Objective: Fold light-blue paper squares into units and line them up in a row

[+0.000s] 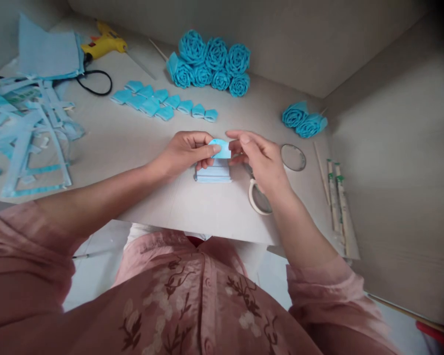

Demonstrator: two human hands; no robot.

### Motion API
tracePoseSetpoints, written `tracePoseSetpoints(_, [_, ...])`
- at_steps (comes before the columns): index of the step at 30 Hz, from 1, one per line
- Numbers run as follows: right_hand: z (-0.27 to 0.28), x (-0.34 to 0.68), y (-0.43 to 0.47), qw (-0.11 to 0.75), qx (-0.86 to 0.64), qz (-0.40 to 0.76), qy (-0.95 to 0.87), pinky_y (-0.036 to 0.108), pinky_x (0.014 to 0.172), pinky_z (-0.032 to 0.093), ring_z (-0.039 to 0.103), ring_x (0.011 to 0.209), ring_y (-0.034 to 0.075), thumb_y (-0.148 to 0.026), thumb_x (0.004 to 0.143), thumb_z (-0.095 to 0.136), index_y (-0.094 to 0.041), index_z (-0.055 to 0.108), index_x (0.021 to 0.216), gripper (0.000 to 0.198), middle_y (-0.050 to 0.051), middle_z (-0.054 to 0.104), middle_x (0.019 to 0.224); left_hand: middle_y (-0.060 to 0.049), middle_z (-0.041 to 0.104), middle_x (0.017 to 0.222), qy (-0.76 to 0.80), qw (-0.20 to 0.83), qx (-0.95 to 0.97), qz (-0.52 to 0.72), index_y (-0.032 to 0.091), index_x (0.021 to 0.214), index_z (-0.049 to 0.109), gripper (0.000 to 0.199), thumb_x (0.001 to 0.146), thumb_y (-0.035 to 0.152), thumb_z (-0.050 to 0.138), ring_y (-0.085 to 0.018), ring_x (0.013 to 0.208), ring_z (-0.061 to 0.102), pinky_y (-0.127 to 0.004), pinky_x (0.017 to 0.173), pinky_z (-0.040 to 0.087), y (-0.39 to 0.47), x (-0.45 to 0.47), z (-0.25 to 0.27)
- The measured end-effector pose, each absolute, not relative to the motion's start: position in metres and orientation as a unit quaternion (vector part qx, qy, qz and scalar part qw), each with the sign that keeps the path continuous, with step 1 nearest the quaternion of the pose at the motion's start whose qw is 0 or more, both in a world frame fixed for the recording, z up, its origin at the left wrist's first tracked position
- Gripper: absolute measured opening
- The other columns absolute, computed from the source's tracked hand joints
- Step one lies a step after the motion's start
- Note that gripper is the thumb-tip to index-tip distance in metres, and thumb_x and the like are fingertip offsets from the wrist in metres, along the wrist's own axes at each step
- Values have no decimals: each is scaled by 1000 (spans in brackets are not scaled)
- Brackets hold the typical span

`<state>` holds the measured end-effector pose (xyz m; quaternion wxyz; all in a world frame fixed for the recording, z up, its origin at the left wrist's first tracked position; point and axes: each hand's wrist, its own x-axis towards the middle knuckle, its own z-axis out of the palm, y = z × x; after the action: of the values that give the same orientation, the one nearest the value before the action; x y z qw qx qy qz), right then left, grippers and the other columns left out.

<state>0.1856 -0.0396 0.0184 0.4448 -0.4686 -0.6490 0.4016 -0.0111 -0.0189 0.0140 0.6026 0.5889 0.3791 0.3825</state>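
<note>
Between the thumb and fingers of my left hand (190, 150) is a small light-blue crepe paper piece (224, 149), its left end rounded. My right hand (261, 158) is at the paper's right edge with its fingers apart; whether a fingertip touches the paper I cannot tell. Below the hands lies a stack of pale blue paper strips (213, 172), partly covered by my left fingers. Scissors (252, 195) with a white handle lie under my right hand, their blades mostly hidden.
Folded blue petals (148, 106) lie in rows, with blue paper roses (216, 56) behind and two more roses (304, 120) at right. A tape ring (293, 157) and wrapped sticks (340, 197) sit right. Paper scraps (25, 133) and a yellow glue gun (105, 43) occupy the left.
</note>
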Motion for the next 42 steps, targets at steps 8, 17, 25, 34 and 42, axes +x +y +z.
tracePoseSetpoints(8, [17, 182, -38, 442, -463, 442, -628, 23, 57, 54, 63, 69, 12, -69, 86, 61, -19, 68, 78, 51, 2, 65, 75, 2, 63, 59, 410, 539, 634, 374, 17, 72, 62, 22, 86, 31, 71, -7, 50, 55, -17, 50, 41, -18, -12, 14])
tracePoseSetpoints(17, [17, 182, -39, 434, -481, 348, -678, 24, 58, 46, 55, 61, 10, -49, 86, 71, -19, 71, 83, 30, -3, 61, 65, 2, 62, 57, 409, 522, 650, 371, 18, 66, 61, 28, 81, 38, 73, -7, 50, 53, -16, 48, 39, -19, -10, 11])
tracePoseSetpoints(25, [17, 184, -38, 426, -484, 358, -675, 24, 57, 45, 56, 59, 11, -37, 88, 67, -19, 71, 81, 20, -3, 60, 64, 2, 62, 58, 408, 515, 661, 363, 18, 68, 62, 25, 83, 36, 71, -7, 50, 53, -17, 49, 39, -19, -11, 10])
tracePoseSetpoints(34, [12, 185, -37, 416, -486, 346, -686, 23, 54, 42, 55, 58, 10, -33, 89, 64, -20, 71, 84, 16, -3, 58, 63, 2, 62, 57, 404, 526, 656, 360, 18, 68, 62, 25, 82, 37, 72, -7, 50, 53, -17, 50, 39, -19, -10, 11])
tracePoseSetpoints(42, [18, 184, -40, 435, -462, 422, -647, 26, 63, 54, 62, 66, 13, -53, 91, 64, -20, 69, 79, 36, 0, 65, 71, 2, 61, 57, 405, 530, 643, 377, 18, 72, 64, 27, 82, 41, 75, -7, 49, 54, -16, 48, 40, -18, -11, 10])
